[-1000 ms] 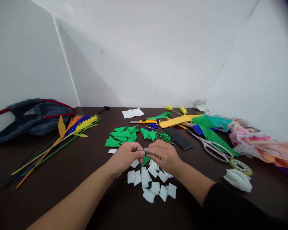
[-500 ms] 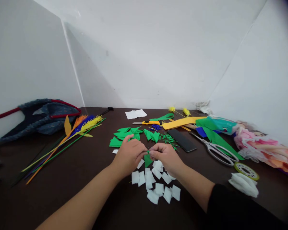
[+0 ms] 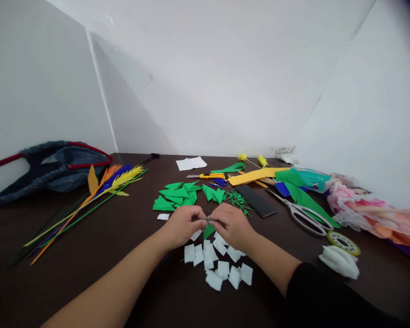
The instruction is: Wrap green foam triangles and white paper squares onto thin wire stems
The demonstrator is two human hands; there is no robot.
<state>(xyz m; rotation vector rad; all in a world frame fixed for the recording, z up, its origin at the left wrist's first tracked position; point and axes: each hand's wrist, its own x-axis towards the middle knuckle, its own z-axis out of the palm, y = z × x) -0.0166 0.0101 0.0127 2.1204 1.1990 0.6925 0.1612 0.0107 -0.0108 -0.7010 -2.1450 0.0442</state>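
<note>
Plain white walls (image 3: 205,82) meet at corners behind a dark brown table (image 3: 150,291). On the table's left side lies a heap of denim cloth (image 3: 51,155) with red edging. In front of it rests a bundle of long stems (image 3: 78,207) with feathery orange, blue and yellow heads. At the right edge, a doll in a pink dress (image 3: 369,205) lies near a teal packet (image 3: 310,178), and a black sleeve (image 3: 321,291) covers part of the right arm.

Both bare hands meet near the middle of the table. Left hand (image 3: 186,225) and right hand (image 3: 232,225) each pinch thumb against fingers, the tips nearly touching, gripping a small green piece (image 3: 209,231) between them; it hangs down just above the white squares.

Beyond the right hand, a wide yellow strip (image 3: 256,175) reaches toward a green strip (image 3: 304,200), partly under grey-handled scissors (image 3: 291,206). A black phone (image 3: 258,200) lies flat, nearer the hands. Farther right, a wad of white tissue (image 3: 339,262) sits just beside a roll of tape (image 3: 351,248). Near the back wall are a creased white sheet (image 3: 191,163) and a yellow cutter (image 3: 212,176), its blade pointing left.

Pointed green leaves (image 3: 174,195) overlap in a pile past the fingers. White squares (image 3: 213,280) are scattered below the hands. Smallest are the green shreds (image 3: 238,200) beside the phone and a tuft of blue scraps (image 3: 219,182).
</note>
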